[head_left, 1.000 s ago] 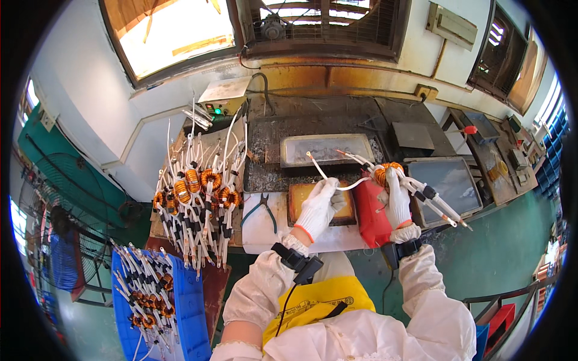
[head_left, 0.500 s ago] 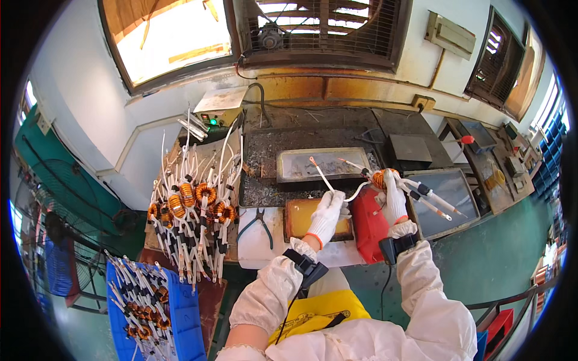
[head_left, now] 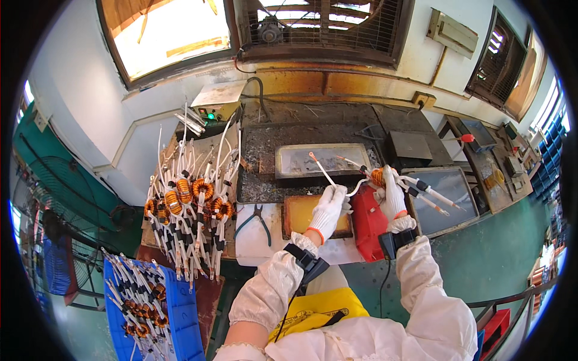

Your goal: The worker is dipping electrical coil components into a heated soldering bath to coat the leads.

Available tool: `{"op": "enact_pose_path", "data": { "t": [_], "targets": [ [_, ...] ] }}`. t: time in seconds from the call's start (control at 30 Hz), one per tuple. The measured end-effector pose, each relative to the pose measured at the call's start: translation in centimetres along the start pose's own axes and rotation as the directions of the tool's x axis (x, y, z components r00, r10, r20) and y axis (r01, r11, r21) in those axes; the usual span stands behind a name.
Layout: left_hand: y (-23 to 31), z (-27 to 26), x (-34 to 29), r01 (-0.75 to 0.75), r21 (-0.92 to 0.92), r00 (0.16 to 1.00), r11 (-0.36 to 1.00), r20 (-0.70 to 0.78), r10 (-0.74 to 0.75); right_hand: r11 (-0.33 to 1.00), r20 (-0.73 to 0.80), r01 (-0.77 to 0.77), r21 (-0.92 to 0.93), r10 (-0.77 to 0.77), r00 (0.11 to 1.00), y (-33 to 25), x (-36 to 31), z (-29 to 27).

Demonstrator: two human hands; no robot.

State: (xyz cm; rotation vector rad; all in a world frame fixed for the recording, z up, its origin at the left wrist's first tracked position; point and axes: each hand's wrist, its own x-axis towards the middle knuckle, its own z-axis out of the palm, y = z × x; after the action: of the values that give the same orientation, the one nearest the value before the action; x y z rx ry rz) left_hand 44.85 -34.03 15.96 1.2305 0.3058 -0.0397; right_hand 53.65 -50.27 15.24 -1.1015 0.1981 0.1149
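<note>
Sooty table point(head_left: 307, 114) before us. Our right fingers point(head_left: 390, 178) grip a copper-wound coil point(head_left: 377, 176), nearer the rectangular tray point(head_left: 278, 161) than a second ago; our left fingers point(head_left: 335, 194) pinch its white lead point(head_left: 323, 170), so the tip point(head_left: 312, 155) reaches farther over the tray, though height is hard to judge.

A bright window point(head_left: 180, 37) sits in the white wall point(head_left: 90, 96), and the floor point(head_left: 490, 231) is green.

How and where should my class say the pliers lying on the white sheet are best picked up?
Probably by both handles, from the person's side: the pliers lie flat, nose pointing away, with their handles spread toward the person.
</note>
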Motion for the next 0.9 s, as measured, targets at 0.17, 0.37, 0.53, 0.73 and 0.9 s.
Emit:
{"op": "enact_pose_path", "data": {
  "t": [0.17, 0.37, 0.53, 0.73, 0.9],
  "targets": [
    [-0.8, -0.1, 0.9, -0.018, -0.052, 0.999, 0.998, 0.031, 0.019, 1.000, 0.026, -0.013, 0.013, 0.013, 1.000, 0.0, 0.2, 0.1],
    [-0.6, 0.4, 1.2, -0.012, -0.059, 0.999, 0.998, 0.045, 0.014, 0.998, 0.031, -0.035, 0.056, 0.033, 0.999, 0.6, 1.2, -0.5],
    [-1.1, 0.2, 1.8, -0.018, -0.087, 0.998, 0.996, 0.066, 0.023, 0.996, 0.040, -0.039, 0.081, 0.036, 0.999, 1.1, 1.7, -0.9],
    [-1.4, 0.1, 2.3, 0.000, -0.129, 0.998, 0.992, 0.063, 0.008, 0.992, 0.045, -0.076, 0.098, 0.072, 0.996, 1.4, 2.0, -1.0],
    [-1.8, -0.2, 2.9, 0.012, -0.168, 0.998, 0.986, 0.060, -0.002, 0.996, -0.017, -0.074, 0.044, 0.074, 0.997, 1.6, 2.1, -0.6]
  ]
}}
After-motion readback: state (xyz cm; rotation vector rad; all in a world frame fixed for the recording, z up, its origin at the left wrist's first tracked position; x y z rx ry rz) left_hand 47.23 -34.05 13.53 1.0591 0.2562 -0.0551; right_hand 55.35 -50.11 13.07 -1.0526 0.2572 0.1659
